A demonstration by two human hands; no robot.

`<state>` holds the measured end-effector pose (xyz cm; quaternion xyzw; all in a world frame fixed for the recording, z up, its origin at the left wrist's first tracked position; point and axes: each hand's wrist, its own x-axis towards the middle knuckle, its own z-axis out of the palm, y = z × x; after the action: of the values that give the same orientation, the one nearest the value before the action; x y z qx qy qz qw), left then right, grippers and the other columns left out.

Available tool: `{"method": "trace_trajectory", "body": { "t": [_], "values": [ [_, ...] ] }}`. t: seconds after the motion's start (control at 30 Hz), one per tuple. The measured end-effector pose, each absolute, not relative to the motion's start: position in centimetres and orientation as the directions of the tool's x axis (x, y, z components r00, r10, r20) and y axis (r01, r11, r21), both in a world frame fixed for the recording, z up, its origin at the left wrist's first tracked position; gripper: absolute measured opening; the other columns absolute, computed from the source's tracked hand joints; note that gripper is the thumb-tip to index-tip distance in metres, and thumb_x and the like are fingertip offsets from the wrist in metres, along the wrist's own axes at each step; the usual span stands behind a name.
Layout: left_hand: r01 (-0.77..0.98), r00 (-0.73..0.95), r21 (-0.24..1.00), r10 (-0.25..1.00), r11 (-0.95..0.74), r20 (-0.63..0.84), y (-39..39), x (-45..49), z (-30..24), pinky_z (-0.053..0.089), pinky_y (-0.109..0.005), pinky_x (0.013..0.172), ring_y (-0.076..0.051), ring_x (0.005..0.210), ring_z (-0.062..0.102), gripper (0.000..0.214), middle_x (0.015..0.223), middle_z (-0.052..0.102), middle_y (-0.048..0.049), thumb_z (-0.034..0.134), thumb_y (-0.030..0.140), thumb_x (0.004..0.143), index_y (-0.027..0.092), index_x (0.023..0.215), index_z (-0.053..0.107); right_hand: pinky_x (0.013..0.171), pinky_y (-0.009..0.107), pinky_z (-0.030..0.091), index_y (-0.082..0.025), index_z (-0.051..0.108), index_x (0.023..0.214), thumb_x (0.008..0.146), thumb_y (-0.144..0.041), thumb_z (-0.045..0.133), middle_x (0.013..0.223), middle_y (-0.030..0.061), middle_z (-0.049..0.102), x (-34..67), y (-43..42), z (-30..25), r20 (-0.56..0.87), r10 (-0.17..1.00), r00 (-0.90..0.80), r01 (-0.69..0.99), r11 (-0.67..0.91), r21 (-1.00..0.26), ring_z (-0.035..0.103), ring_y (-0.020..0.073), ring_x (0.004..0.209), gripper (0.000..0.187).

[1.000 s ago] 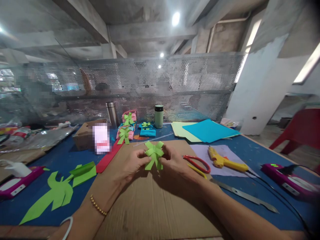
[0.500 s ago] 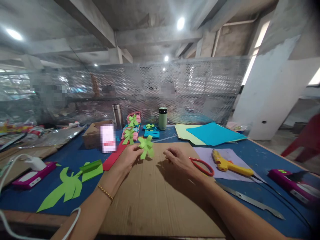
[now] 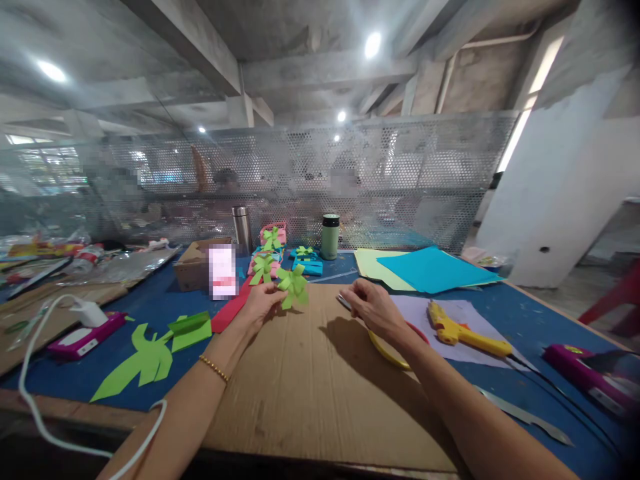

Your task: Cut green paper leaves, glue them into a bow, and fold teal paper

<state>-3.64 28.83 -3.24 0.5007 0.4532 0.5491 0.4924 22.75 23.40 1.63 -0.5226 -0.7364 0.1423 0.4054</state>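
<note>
In the head view, my left hand [image 3: 264, 303] pinches a light green paper flower [image 3: 293, 287] with several petals, held above the cardboard sheet [image 3: 290, 387]. My right hand [image 3: 373, 305] is closed around scissors [image 3: 391, 353]. A silvery metal tip pokes out left of its fingers, and the red and yellow handle loops show beneath the wrist; the middle is hidden by the hand. Beyond my left hand are more green paper flowers [image 3: 263, 267] on pink folded pieces, beside a red paper strip [image 3: 233, 310].
To the right, a yellow glue gun [image 3: 465, 333] rests on purple paper [image 3: 500, 357], near a metal blade [image 3: 527, 413]. Blue paper [image 3: 435, 267], a green tumbler [image 3: 330, 237], a steel flask [image 3: 241, 230] and a cardboard box [image 3: 193, 267] stand behind. Green paper cutouts [image 3: 150, 360] lie left.
My right hand has closed on the scissors, whose metal tip now shows at its fingers and whose handle has turned. My left hand still holds the paper flower. The view has shifted slightly.
</note>
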Motion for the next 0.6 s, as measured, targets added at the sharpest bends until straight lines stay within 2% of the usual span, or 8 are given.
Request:
{"method": "trace_trajectory", "body": {
  "t": [0.2, 0.33, 0.4, 0.43, 0.5, 0.53, 0.6],
  "values": [
    [-0.101, -0.079, 0.981, 0.984, -0.166, 0.158, 29.2, -4.9, -2.0, 0.031, -0.022, 0.041, -0.008, 0.041, 0.045, 0.025, 0.05, 0.057, 0.0015, 0.08, 0.032, 0.056, 0.014, 0.062, 0.065, 0.053, 0.026, 0.026, -0.023, 0.035, 0.06, 0.095, -0.049, 0.04, 0.056, -0.004, 0.038, 23.2, 23.4, 2.2, 0.524, 0.835, -0.171, 0.724, 0.467, -0.508, 0.035, 0.0127, 0.055, 0.044],
    [-0.125, -0.115, 0.972, 0.976, -0.197, 0.183, 29.3, -5.4, -1.4, 0.031, -0.022, 0.043, -0.009, 0.044, 0.047, 0.023, 0.054, 0.06, 0.0011, 0.08, 0.03, 0.055, 0.014, 0.065, 0.068, 0.051, 0.024, 0.029, -0.021, 0.041, 0.058, 0.097, -0.047, 0.039, 0.055, -0.0028, 0.043, 21.6, 21.6, 2.8, 0.494, 0.807, -0.325, 0.717, 0.551, -0.428, 0.039, 0.0123, 0.053, 0.047],
    [-0.132, -0.144, 0.968, 0.97, -0.213, 0.194, 29.4, -5.6, -1.3, 0.03, -0.021, 0.043, -0.008, 0.046, 0.047, 0.022, 0.055, 0.06, 0.0011, 0.081, 0.027, 0.054, 0.013, 0.067, 0.07, 0.056, 0.023, 0.037, -0.019, 0.058, 0.072, 0.095, -0.038, 0.043, 0.067, 0.0001, 0.057, 21.1, 20.6, 3.5, 0.474, 0.755, -0.453, 0.676, 0.638, -0.369, 0.048, 0.0133, 0.06, 0.032],
    [-0.135, -0.159, 0.967, 0.968, -0.218, 0.196, 29.5, -5.7, -1.3, 0.029, -0.021, 0.044, -0.008, 0.047, 0.046, 0.022, 0.055, 0.06, 0.0013, 0.081, 0.026, 0.053, 0.013, 0.067, 0.071, 0.061, 0.024, 0.042, -0.019, 0.065, 0.089, 0.093, -0.033, 0.045, 0.079, 0.0025, 0.063, 21.1, 20.2, 3.9, 0.461, 0.72, -0.519, 0.644, 0.683, -0.344, 0.054, 0.0141, 0.066, 0.024],
    [-0.143, -0.178, 0.966, 0.966, -0.216, 0.189, 29.7, -6.0, -1.3, 0.028, -0.021, 0.044, -0.007, 0.046, 0.044, 0.022, 0.052, 0.058, 0.0021, 0.083, 0.025, 0.051, 0.013, 0.063, 0.07, 0.07, 0.026, 0.048, -0.02, 0.061, 0.121, 0.093, -0.027, 0.046, 0.101, 0.0073, 0.066, 21.9, 20.0, 4.6, 0.431, 0.673, -0.601, 0.6, 0.736, -0.314, 0.06, 0.0154, 0.079, 0.032],
    [-0.151, -0.179, 0.966, 0.967, -0.209, 0.181, 29.7, -6.0, -1.3, 0.028, -0.021, 0.044, -0.007, 0.046, 0.044, 0.022, 0.05, 0.056, 0.0025, 0.083, 0.024, 0.05, 0.013, 0.061, 0.068, 0.072, 0.027, 0.05, -0.021, 0.059, 0.127, 0.094, -0.027, 0.045, 0.104, 0.0085, 0.065, 22.7, 20.0, 4.8, 0.421, 0.681, -0.6, 0.614, 0.729, -0.304, 0.062, 0.0159, 0.081, 0.036],
    [-0.176, -0.166, 0.967, 0.974, -0.186, 0.157, 29.8, -6.1, -1.2, 0.028, -0.022, 0.044, -0.008, 0.046, 0.044, 0.024, 0.049, 0.055, 0.0029, 0.084, 0.024, 0.048, 0.013, 0.059, 0.066, 0.072, 0.028, 0.05, -0.02, 0.062, 0.123, 0.096, -0.029, 0.045, 0.101, 0.0091, 0.067, 24.7, 20.1, 4.8, 0.392, 0.752, -0.53, 0.726, 0.641, -0.249, 0.063, 0.0173, 0.082, 0.033]
  ]
}}
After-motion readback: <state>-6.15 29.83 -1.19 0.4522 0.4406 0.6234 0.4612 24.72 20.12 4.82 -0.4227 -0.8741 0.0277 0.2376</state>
